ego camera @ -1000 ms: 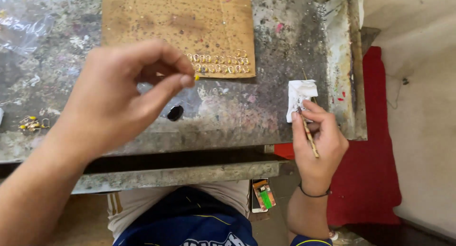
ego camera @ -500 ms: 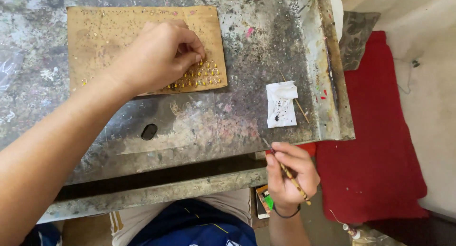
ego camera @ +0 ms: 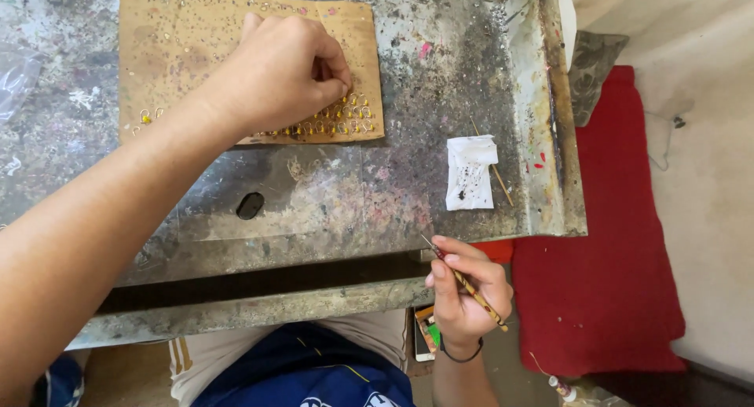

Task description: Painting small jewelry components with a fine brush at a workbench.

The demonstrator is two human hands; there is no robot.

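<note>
worn bench (ego camera: 330, 210): left hand (ego camera: 283, 73) on ringed board (ego camera: 181, 45), right hand (ego camera: 463, 285) grips stick (ego camera: 471, 285).

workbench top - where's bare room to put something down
Free: the stained metal of the workbench between the brown board and the front edge, apart from a small dark oval. Crowded: the board's lower right corner, with gold rings under the left hand, and the white cloth.
</note>
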